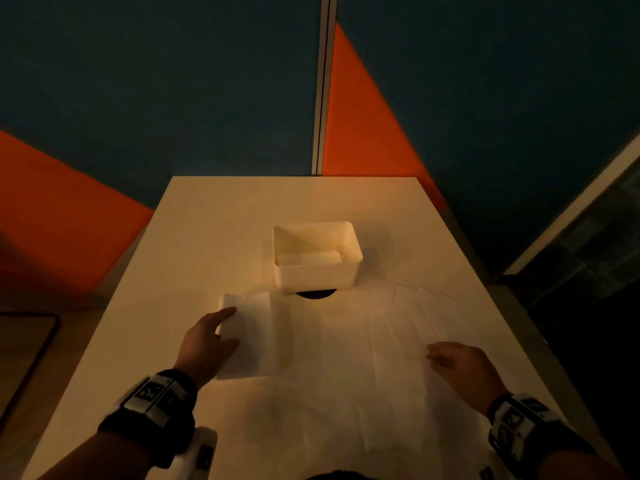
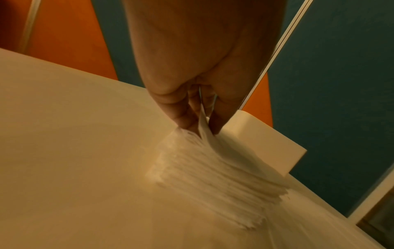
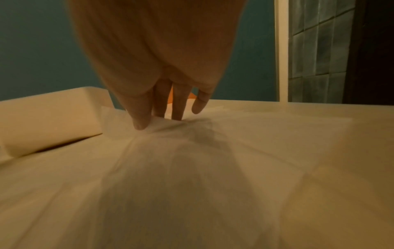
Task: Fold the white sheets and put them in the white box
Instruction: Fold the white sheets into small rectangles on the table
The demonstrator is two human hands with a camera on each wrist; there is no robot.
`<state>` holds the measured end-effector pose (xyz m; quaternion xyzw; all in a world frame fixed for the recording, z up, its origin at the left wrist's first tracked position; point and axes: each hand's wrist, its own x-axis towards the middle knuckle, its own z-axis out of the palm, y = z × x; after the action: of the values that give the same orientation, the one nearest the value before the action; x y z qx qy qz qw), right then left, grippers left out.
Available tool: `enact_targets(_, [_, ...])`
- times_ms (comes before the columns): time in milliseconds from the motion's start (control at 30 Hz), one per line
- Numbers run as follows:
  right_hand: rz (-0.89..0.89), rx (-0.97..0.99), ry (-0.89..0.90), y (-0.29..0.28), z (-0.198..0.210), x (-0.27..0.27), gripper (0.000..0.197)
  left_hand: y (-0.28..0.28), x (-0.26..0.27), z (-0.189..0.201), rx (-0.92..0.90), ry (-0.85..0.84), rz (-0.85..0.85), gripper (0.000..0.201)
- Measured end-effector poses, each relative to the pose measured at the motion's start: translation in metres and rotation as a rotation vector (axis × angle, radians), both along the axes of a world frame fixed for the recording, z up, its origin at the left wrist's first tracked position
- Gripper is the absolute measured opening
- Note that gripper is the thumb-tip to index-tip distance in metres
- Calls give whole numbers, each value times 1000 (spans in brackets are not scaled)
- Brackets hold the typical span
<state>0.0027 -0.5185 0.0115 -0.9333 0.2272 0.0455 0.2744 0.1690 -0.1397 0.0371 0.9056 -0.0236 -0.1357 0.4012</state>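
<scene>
Sheet (image 1: pixel 346 358) lies flat on the desk (image 1: pixel 207 220) at 6 o'clock of the box (image 1: pixel 317 275). My left hand (image 1: pixel 207 344) pinches its folded left edge; my right hand (image 1: pixel 464 368) presses the right side, fingers straight. Judged thin, limp, light, tearable: take it at corners or edges.
</scene>
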Motion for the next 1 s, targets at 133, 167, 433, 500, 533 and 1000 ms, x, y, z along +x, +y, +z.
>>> enact_targets(133, [-71,16,-52,8,20,3,6,1,5,-8,63,-18,-35,55])
enact_targets(167, [-84,34,-70,11,27,5,8,1,6,-9,101,-36,-49,53])
enact_targets(433, [-322,490,-329,54,81,43,21,-36,-9,21,301,-308,-269,53])
enact_targets(500, [-322,587,-373,70,94,53,19,-53,-16,37,18,-199,-347,44])
enact_targets(533, [-319,637,-390,78,100,58,17,-61,-20,46,-124,-97,-381,39])
enact_targets(1000, [44,1029,-375,144,135,76,12,-102,-44,83,-961,457,-256,39])
